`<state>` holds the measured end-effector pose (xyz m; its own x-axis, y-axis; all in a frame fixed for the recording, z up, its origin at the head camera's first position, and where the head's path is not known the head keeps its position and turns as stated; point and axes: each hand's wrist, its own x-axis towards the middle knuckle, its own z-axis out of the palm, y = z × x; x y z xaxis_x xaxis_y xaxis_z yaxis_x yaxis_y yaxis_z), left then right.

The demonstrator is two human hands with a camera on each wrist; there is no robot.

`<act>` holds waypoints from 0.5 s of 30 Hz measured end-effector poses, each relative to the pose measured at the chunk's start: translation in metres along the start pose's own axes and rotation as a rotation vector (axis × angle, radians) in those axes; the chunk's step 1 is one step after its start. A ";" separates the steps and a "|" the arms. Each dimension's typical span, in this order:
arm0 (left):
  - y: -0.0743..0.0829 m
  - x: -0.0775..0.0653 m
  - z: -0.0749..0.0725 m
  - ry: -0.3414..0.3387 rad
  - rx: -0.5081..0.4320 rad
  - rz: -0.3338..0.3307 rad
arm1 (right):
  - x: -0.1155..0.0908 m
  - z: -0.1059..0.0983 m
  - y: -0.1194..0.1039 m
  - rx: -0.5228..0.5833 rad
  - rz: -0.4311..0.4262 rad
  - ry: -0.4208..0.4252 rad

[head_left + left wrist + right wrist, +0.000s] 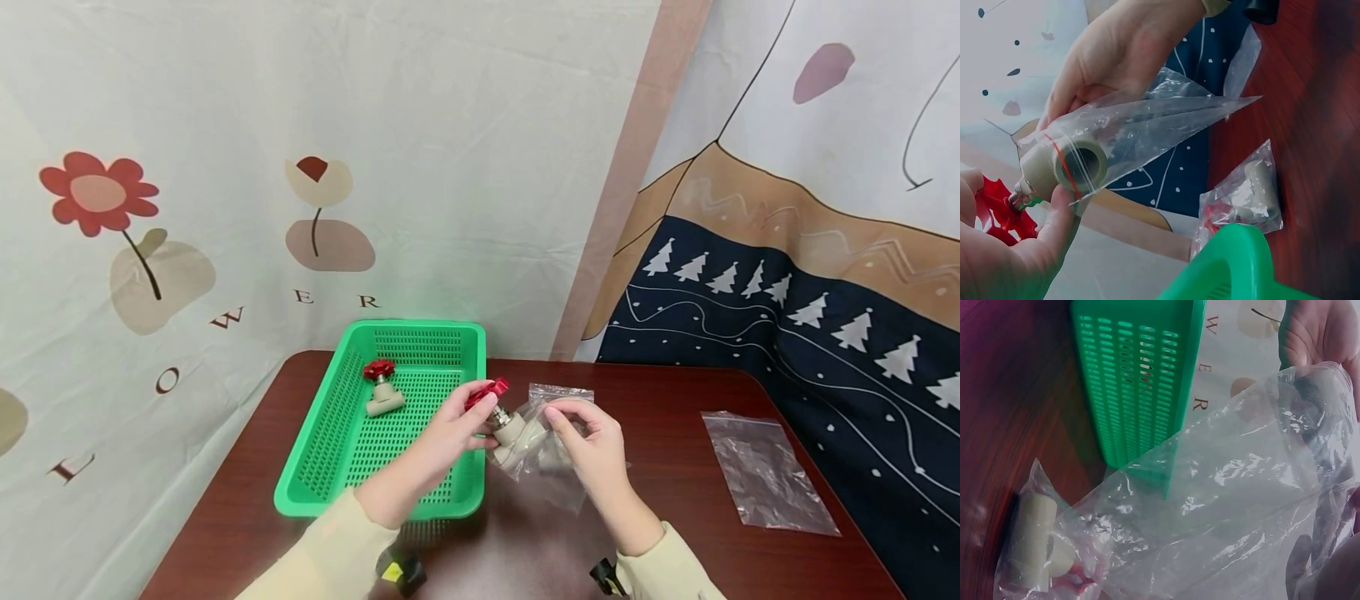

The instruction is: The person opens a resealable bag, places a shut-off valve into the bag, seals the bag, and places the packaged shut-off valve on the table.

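Cream cloth sleeves (pixel 318 552) lead in: left hand (pixel 448 427) grips red-wheeled beige valve (pixel 511 429), right hand (pixel 597 439) pinches clear plastic bag (pixel 1147 134); bagging, seemingly, wanting a deeper push.

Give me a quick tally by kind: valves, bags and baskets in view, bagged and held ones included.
Basket: 1
Valves: 3 (one in the basket, one held, one bagged on the table)
Bags: 3 (one held, one filled, one lying flat)
Total: 7
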<state>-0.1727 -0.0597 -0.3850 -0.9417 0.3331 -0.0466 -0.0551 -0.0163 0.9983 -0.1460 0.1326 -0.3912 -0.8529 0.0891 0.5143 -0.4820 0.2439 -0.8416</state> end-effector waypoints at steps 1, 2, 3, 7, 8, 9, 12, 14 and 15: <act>0.000 0.000 -0.001 0.006 -0.016 -0.006 | 0.000 -0.001 0.003 0.007 0.000 0.001; 0.000 0.001 -0.001 0.013 -0.033 -0.012 | 0.001 -0.001 0.007 0.015 0.001 0.006; 0.000 0.002 -0.002 0.023 -0.048 -0.015 | 0.001 -0.002 0.011 0.025 0.001 0.011; 0.001 0.004 -0.003 0.065 -0.085 -0.015 | 0.001 -0.002 0.027 0.058 0.003 0.028; 0.001 0.004 -0.003 0.075 -0.094 -0.012 | 0.000 -0.002 0.029 0.067 -0.002 0.031; 0.001 0.005 -0.003 0.086 -0.105 -0.009 | 0.000 -0.001 0.030 0.071 -0.010 0.032; 0.002 0.004 -0.003 0.115 -0.172 -0.016 | 0.001 -0.001 0.023 0.071 -0.012 0.041; 0.004 0.004 -0.004 0.129 -0.229 -0.025 | 0.001 0.000 0.014 0.073 0.000 0.049; 0.005 0.004 -0.005 0.138 -0.256 -0.033 | 0.001 0.000 0.010 0.069 0.006 0.055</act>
<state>-0.1783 -0.0628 -0.3807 -0.9733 0.2060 -0.1009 -0.1522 -0.2504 0.9561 -0.1520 0.1349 -0.3988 -0.8446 0.1440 0.5157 -0.4910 0.1757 -0.8532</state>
